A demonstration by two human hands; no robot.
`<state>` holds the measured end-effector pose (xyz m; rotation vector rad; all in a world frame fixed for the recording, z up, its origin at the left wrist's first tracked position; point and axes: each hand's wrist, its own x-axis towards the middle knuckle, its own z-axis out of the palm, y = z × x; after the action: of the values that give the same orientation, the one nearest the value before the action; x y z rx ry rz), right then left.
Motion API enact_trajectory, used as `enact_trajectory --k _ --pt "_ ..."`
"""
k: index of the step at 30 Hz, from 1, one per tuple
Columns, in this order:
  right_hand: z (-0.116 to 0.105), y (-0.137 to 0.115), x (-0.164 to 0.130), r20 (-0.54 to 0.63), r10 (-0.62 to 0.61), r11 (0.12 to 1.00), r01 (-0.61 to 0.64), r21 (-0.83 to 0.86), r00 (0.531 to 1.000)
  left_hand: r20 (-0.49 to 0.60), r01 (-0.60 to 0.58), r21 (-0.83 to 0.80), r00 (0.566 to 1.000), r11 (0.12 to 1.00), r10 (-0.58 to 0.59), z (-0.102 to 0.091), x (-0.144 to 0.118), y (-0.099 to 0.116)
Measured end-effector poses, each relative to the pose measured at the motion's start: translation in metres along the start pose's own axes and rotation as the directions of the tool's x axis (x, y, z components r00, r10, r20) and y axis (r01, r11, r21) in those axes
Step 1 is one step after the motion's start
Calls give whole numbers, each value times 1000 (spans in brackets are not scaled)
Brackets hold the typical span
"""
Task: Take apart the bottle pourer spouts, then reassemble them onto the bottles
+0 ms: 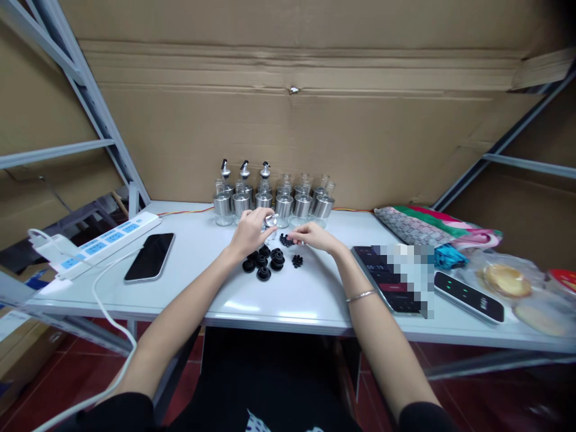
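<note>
My left hand (252,233) is closed around a shiny silver pourer part (270,220), held just above the table in front of the bottles. The fingertips of my right hand (317,236) are pinched together at a small pile of black pieces (285,240); whether a piece is between them is hidden. Another cluster of small black pieces (297,261) lies nearer to me. Several round black ribbed stoppers (263,273) are grouped below my left hand. Behind both hands stand two rows of glass bottles with steel sleeves (324,206); three at the back left carry silver pourers with black tips (245,170).
At left are a white power strip (108,243), its cable, and a dark phone (150,258). On the right lie a larger phone or tablet (387,279), a black-topped device (468,297), bagged food (506,280) and folded cloth (432,228). Cardboard (288,132) walls the back.
</note>
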<state>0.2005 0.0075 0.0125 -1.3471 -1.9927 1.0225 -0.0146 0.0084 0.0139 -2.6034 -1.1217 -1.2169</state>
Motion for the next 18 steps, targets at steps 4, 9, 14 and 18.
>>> enact_trajectory --k 4,9,14,18 --pt "6 -7 1 -76 -85 989 94 117 993 -57 146 -205 985 968 -161 3 2 3" --pt "15 -15 2 -143 -106 949 143 280 984 18 227 -535 966 814 -257 8 0 9" --pt "24 -23 3 -178 -82 852 161 498 981 67 211 -605 974 768 -214 10 -2 14" --pt "32 -25 5 -242 -90 811 212 546 966 -2 98 -499 993 861 -114 6 0 11"
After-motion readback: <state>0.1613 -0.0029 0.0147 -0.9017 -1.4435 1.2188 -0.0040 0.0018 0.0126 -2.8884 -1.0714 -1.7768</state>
